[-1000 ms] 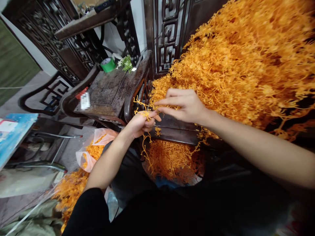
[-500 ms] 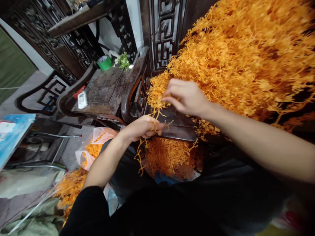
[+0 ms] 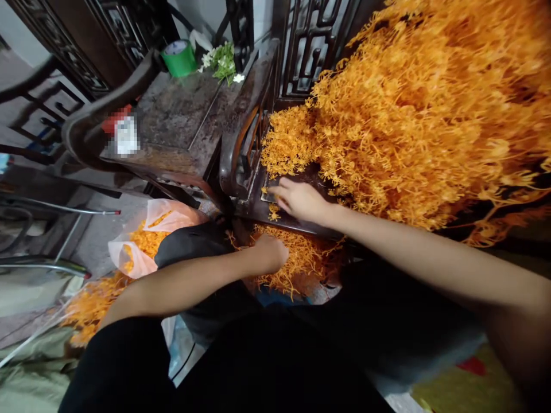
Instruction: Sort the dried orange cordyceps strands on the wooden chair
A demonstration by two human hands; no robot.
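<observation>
My left hand [image 3: 271, 255] is closed in a fist, back up, low over a heap of thin branching orange plastic stems [image 3: 305, 264] between my knees. Whatever is inside its fingers is hidden. Above it, my right hand [image 3: 301, 199] reaches over the front of the dark wooden seat [image 3: 252, 211], fingers stretched and slightly apart. Small loose orange pieces [image 3: 274, 212] lie by those fingertips. Just behind that hand sits a small pile of orange blossom-like pieces [image 3: 288, 143]. A large mass of orange plastic sprigs [image 3: 422, 126] covers the seat to the right.
On a dark wooden chair [image 3: 172, 115] at left lie a roll of green tape [image 3: 178, 59], a white-flowered sprig [image 3: 224, 63] and a blurred white packet [image 3: 127, 136]. A pinkish plastic bag [image 3: 172, 213] with orange pieces stands on the floor beside my left knee.
My left hand has gone down from the seat edge to the heap between my knees, and the stem it held no longer shows. My right hand has dropped from the pile to the seat edge.
</observation>
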